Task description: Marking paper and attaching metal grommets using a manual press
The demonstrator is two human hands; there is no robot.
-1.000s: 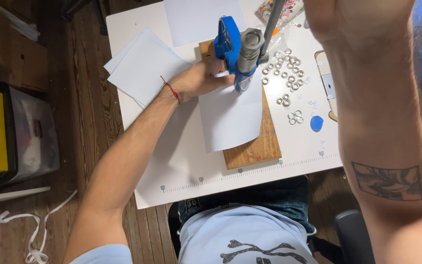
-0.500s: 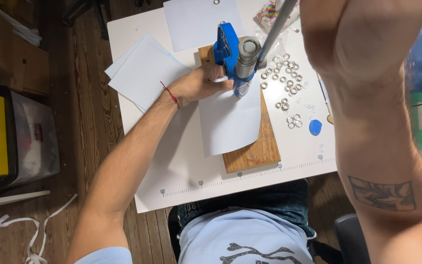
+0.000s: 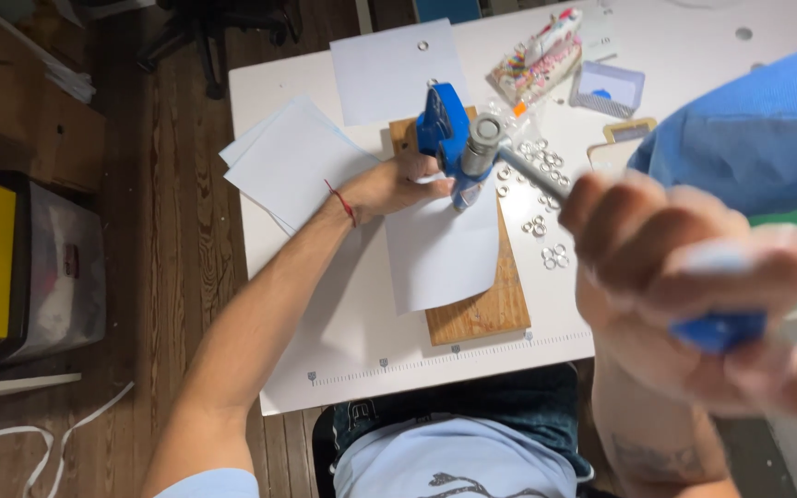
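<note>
The right hand [image 3: 694, 277] now sits low and close to the camera, fingers wrapped tight around the blue grip at the end of the press lever [image 3: 532, 169]; half a second ago the lever stood nearly upright and the forearm filled the right side of the view. The handle has come down toward the person, so the blue eyelet press [image 3: 445, 138] looks to be in or near its pressing stroke.

The left hand [image 3: 398, 184] stays where it was, fingers spread flat and pinning the white sheet [image 3: 440, 249] under the press head. That sheet lies over the wooden board [image 3: 481, 314], which runs from the middle of the table [image 3: 343, 341] toward its near edge.

Loose metal eyelets [image 3: 546, 226] lie scattered on the table just right of the board. A stack of white sheets [image 3: 288, 166] sits near the left edge, and 1 sheet with an eyelet already set [image 3: 398, 69] lies at the far edge.

Containers: a small clear tray [image 3: 606, 88] at the far right holds something blue; a clear packet [image 3: 537, 65] beside it holds small multicoloured pieces, too small to tell apart.
</note>
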